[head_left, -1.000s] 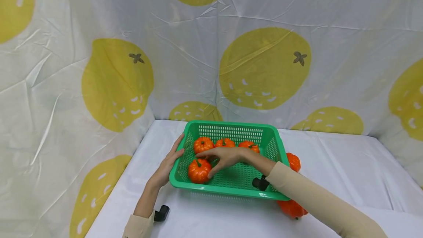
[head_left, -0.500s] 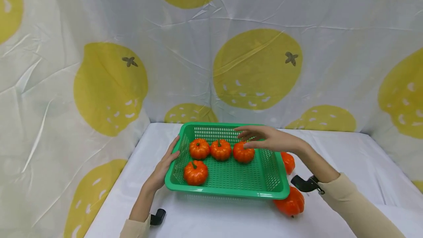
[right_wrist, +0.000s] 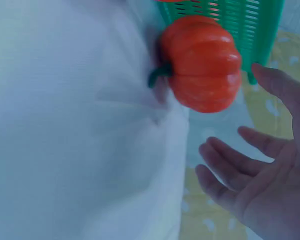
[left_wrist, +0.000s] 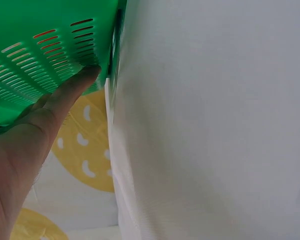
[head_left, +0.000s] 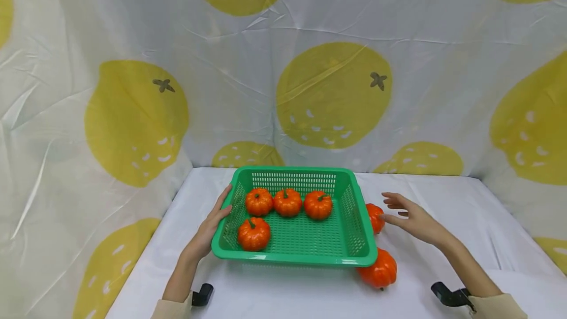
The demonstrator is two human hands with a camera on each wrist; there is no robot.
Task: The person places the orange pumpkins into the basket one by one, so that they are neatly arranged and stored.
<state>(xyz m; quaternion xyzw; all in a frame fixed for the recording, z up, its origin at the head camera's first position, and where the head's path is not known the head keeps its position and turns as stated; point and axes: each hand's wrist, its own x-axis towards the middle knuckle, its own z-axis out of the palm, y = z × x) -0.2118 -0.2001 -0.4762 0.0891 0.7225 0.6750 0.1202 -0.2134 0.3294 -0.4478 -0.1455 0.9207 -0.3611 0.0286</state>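
Observation:
A green plastic basket [head_left: 292, 259] on the white table holds several small orange toy pumpkins, three along its back and one pumpkin [head_left: 254, 234] at the front left. My left hand [head_left: 207, 228] rests straight-fingered against the basket's left side; the left wrist view shows a finger [left_wrist: 72, 90] along the slotted outer wall. To the right of the basket lies a pumpkin [head_left: 375, 217], its green stem showing in the right wrist view. Fingers spread, my right hand [head_left: 418, 223] is beside that pumpkin and holds nothing.
Another orange pumpkin [head_left: 380, 270] lies at the basket's front right corner, partly hidden by the rim. White cloth covers the table [head_left: 310, 294]. Behind and to the left hangs a lemon-print curtain [head_left: 239, 92].
My right hand has left the pumpkin at the basket's front left and moved right, out over the table to the pumpkin beside the basket. My left hand stays at the basket's left side.

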